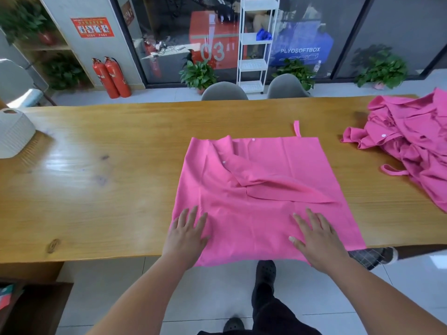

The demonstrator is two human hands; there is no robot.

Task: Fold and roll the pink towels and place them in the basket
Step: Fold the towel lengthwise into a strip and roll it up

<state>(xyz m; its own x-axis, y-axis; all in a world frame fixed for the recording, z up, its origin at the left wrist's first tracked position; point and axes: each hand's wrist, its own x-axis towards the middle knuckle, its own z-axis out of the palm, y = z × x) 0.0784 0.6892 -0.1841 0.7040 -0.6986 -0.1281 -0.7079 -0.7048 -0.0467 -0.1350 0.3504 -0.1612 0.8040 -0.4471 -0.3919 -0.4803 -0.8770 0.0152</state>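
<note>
**Spread towel awaiting its first fold.** One pink cloth towel (261, 221) lies open on the long wooden tabletop (108, 177), directly in front of the person. Its near edge hangs slightly past the tabletop's near edge.

The left hand (187, 232) rests palm down at the towel's near left edge, fingers straight and spread. The right hand (316, 240) lies the same way on the near right part of the cloth. Neither hand grips anything. The wide, flat posture suits pressing and smoothing, and probably pins the cloth against sliding on the polished wood.

A folded-over flap (278, 182) crosses the towel's middle on a slant and leaves a ridge. The sheet is therefore judged not yet flat enough for a clean fold, and smoothing appears to be the step in hand. A narrow pink hanging loop (297, 128) projects from the far edge, away from the person.

A heap of crumpled pink towels (411, 146) waits at the right end of the tabletop, well apart from the spread one. The white plastic basket (14, 134) stands at the left end, partly out of view, and its contents cannot be seen. With the supply on one side and the destination on the other, the middle serves as the working area. The task is judged to be at an early stage.
</note>
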